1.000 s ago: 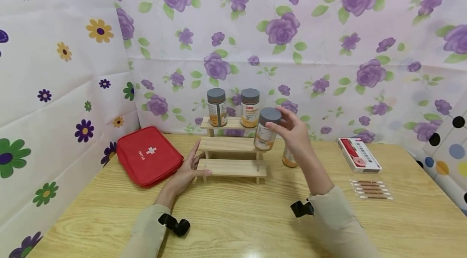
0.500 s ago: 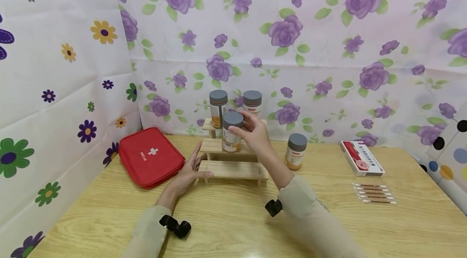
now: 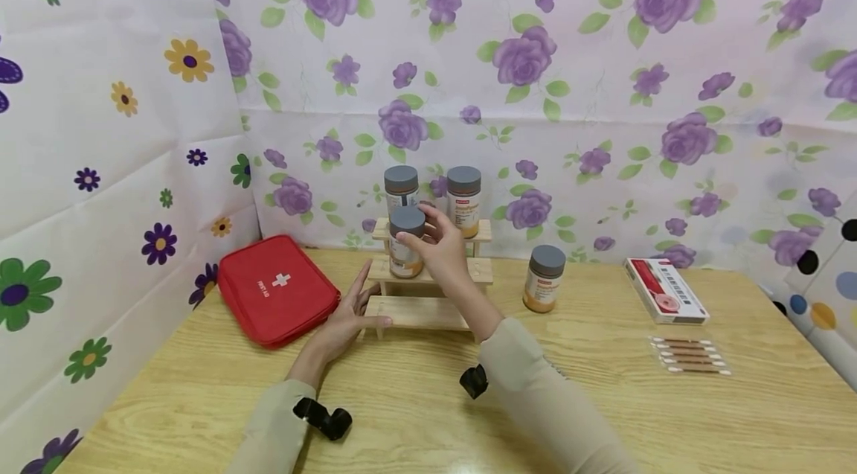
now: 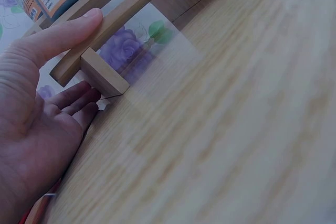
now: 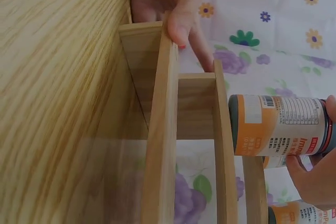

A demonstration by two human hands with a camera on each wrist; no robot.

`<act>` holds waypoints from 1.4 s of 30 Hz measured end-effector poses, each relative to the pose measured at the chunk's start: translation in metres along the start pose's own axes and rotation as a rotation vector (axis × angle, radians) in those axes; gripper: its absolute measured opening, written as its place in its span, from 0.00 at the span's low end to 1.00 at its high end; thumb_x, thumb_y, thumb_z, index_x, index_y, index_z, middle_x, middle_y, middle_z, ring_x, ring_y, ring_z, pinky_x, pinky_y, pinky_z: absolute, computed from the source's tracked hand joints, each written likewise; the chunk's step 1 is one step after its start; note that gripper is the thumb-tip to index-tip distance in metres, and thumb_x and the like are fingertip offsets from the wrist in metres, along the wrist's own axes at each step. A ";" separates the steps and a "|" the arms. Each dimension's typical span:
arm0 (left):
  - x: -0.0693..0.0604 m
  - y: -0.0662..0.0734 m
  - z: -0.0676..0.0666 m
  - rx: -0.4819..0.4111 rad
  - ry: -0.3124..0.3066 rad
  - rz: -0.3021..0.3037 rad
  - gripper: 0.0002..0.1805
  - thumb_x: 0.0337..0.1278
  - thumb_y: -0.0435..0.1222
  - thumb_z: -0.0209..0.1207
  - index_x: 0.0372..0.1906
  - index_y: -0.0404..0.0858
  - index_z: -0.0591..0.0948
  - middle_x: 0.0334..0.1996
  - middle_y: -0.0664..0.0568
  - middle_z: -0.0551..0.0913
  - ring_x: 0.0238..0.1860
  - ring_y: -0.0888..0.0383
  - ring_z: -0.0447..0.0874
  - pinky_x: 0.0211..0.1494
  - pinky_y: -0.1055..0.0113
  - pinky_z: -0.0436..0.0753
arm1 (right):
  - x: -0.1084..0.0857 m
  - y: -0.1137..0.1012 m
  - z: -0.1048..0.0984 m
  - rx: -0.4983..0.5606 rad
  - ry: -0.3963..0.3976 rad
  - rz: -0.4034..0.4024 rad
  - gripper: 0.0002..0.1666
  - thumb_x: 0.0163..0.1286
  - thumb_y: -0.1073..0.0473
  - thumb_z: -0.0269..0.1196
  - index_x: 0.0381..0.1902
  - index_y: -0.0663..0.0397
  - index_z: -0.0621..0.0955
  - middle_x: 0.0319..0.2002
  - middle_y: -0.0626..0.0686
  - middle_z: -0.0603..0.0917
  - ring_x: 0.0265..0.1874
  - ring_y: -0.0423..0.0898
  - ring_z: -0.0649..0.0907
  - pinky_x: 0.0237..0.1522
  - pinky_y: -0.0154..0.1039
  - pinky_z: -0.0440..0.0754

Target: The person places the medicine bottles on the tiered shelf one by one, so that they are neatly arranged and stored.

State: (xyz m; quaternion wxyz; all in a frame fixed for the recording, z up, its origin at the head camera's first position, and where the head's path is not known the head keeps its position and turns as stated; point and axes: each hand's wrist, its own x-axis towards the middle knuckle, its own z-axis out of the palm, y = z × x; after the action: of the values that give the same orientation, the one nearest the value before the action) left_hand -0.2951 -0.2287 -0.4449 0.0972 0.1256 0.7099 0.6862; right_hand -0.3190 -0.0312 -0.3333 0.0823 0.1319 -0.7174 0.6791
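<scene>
A three-step wooden rack [image 3: 420, 312] stands on the table. My right hand [image 3: 442, 247] grips a grey-lidded jar [image 3: 404, 263] with a white and orange label near its lid. The jar is upright at the left end of the middle step; in the right wrist view its base [image 5: 234, 124] is at the step, touching or nearly so. My left hand [image 3: 341, 325] is at the rack's left end, with its thumb [image 4: 79, 31] lying on the lowest step and its other fingers beside the leg. Two similar jars, left [image 3: 401, 182] and right [image 3: 464, 202], stand on the top step.
Another such jar [image 3: 544, 279] stands on the table right of the rack. A red first aid pouch [image 3: 277, 289] lies to the left. Far right are a white and red box [image 3: 666, 291] and a packet of cotton swabs [image 3: 689, 355]. Floral cloth [image 3: 602, 72] hangs behind.
My right hand has carried the jar leftward from the rack's right end, across the middle step to its left end. The left hand stays at the rack's left side.
</scene>
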 end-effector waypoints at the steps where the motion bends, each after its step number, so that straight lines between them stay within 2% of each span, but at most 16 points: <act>1: -0.001 0.000 0.000 0.000 0.000 0.000 0.61 0.54 0.28 0.66 0.77 0.66 0.37 0.78 0.37 0.42 0.79 0.40 0.28 0.79 0.43 0.31 | 0.000 0.001 0.002 -0.009 0.001 -0.002 0.38 0.60 0.57 0.71 0.68 0.51 0.72 0.64 0.58 0.77 0.61 0.55 0.79 0.61 0.47 0.79; 8: -0.003 0.001 -0.001 0.001 0.006 -0.001 0.61 0.54 0.28 0.66 0.77 0.66 0.37 0.79 0.37 0.42 0.80 0.41 0.29 0.79 0.43 0.31 | 0.001 0.002 0.009 -0.121 0.009 -0.062 0.39 0.60 0.53 0.71 0.68 0.51 0.72 0.62 0.59 0.77 0.58 0.55 0.82 0.57 0.46 0.82; 15: 0.002 -0.001 0.004 0.007 -0.004 0.007 0.60 0.55 0.29 0.65 0.77 0.68 0.38 0.78 0.38 0.43 0.79 0.40 0.30 0.79 0.43 0.32 | 0.002 0.003 0.005 -0.153 0.016 -0.102 0.38 0.61 0.55 0.70 0.68 0.53 0.71 0.61 0.59 0.76 0.58 0.56 0.80 0.58 0.48 0.81; 19: 0.001 -0.002 0.003 0.023 0.007 0.004 0.60 0.55 0.29 0.65 0.77 0.67 0.38 0.78 0.38 0.44 0.80 0.41 0.32 0.79 0.42 0.32 | 0.004 0.001 0.002 -0.182 -0.043 -0.090 0.41 0.62 0.53 0.70 0.70 0.53 0.68 0.62 0.59 0.75 0.58 0.57 0.80 0.59 0.48 0.80; 23: -0.001 -0.002 0.000 0.026 0.021 0.011 0.60 0.54 0.28 0.65 0.77 0.65 0.38 0.78 0.38 0.45 0.80 0.42 0.34 0.80 0.43 0.32 | 0.003 -0.004 -0.005 -0.184 -0.104 -0.071 0.43 0.63 0.51 0.69 0.72 0.53 0.64 0.66 0.59 0.71 0.62 0.58 0.76 0.61 0.49 0.79; 27: -0.001 -0.002 -0.001 0.032 0.014 0.021 0.61 0.54 0.28 0.66 0.78 0.64 0.38 0.78 0.37 0.45 0.80 0.42 0.35 0.80 0.43 0.33 | -0.003 -0.009 -0.018 -0.180 -0.103 -0.064 0.42 0.64 0.51 0.68 0.71 0.53 0.65 0.68 0.59 0.69 0.64 0.59 0.74 0.61 0.51 0.78; 31: -0.006 -0.006 0.001 0.014 0.024 0.010 0.62 0.52 0.27 0.66 0.78 0.61 0.37 0.78 0.36 0.46 0.80 0.41 0.34 0.80 0.43 0.33 | -0.013 -0.008 -0.035 -0.186 -0.099 -0.047 0.38 0.64 0.52 0.68 0.69 0.52 0.68 0.68 0.56 0.71 0.63 0.57 0.76 0.61 0.50 0.79; 37: -0.004 -0.007 0.003 0.013 0.023 0.005 0.61 0.53 0.28 0.66 0.78 0.62 0.38 0.78 0.36 0.46 0.80 0.40 0.32 0.80 0.44 0.33 | -0.025 -0.008 -0.073 -0.199 -0.079 -0.024 0.32 0.66 0.51 0.66 0.65 0.52 0.72 0.65 0.55 0.74 0.58 0.56 0.80 0.54 0.51 0.83; 42: 0.000 -0.003 0.001 0.021 0.023 0.017 0.61 0.53 0.28 0.66 0.78 0.62 0.38 0.78 0.37 0.45 0.80 0.41 0.34 0.80 0.44 0.32 | -0.029 -0.004 -0.105 -0.187 -0.029 -0.035 0.32 0.68 0.53 0.65 0.65 0.58 0.71 0.65 0.58 0.73 0.58 0.56 0.79 0.60 0.50 0.80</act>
State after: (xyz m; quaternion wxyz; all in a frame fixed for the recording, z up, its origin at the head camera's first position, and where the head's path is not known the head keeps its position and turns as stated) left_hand -0.2953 -0.2281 -0.4480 0.0820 0.1246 0.7172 0.6807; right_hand -0.2966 0.0756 -0.3316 0.0958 0.1458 -0.7764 0.6057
